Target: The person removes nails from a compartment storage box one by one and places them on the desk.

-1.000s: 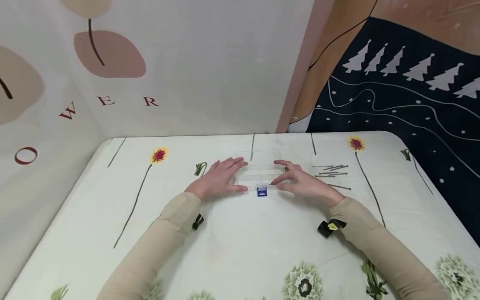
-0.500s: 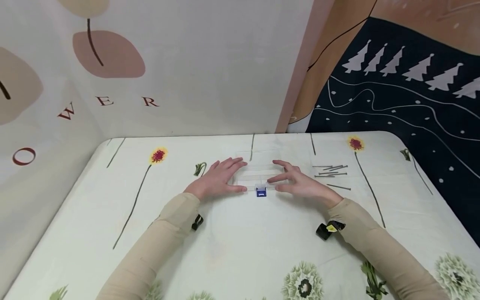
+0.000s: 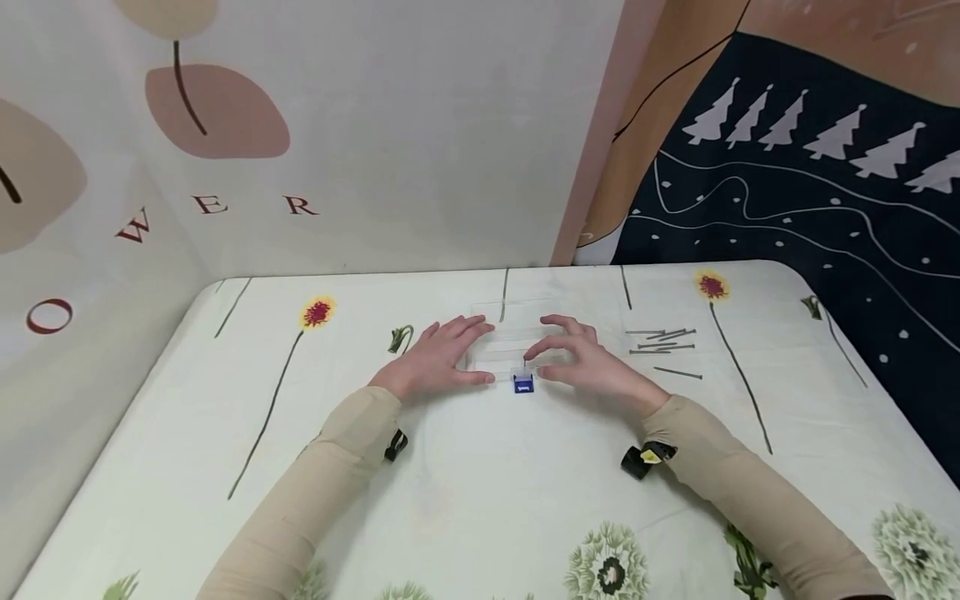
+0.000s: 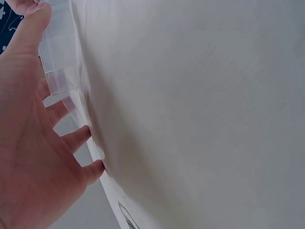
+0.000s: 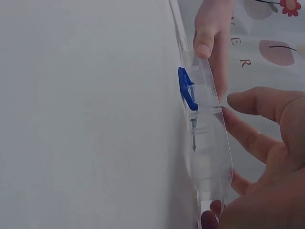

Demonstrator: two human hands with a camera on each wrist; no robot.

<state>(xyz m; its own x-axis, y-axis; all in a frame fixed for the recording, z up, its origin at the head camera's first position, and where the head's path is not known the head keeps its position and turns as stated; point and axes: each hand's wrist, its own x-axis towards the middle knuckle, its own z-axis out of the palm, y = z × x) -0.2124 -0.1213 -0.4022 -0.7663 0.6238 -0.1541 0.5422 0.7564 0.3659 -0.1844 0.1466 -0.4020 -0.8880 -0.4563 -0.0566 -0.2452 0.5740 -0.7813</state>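
Note:
A clear plastic compartment box (image 3: 501, 343) lies on the table between both hands, its blue latch (image 3: 523, 384) facing the person. My left hand (image 3: 442, 357) is spread at the box's left end. Its thumb (image 4: 44, 13) touches the box, while some fingertips reach the tablecloth. My right hand (image 3: 588, 362) is over the right part, index fingertip just behind the latch. A thin dark piece (image 5: 217, 107), perhaps a nail's end, shows at that fingertip; thumb and index finger look apart. Inside the box, a nail (image 5: 194, 136) shows through the clear wall.
Several loose nails (image 3: 663, 343) lie on the table to the right of my right hand. Printed flowers mark the white tablecloth (image 3: 465, 483). Behind the table's far edge stands a pale wall hanging (image 3: 420, 167).
My right hand has slid left along the box, its index fingertip now behind the latch. The left hand, box and loose nails have stayed in place.

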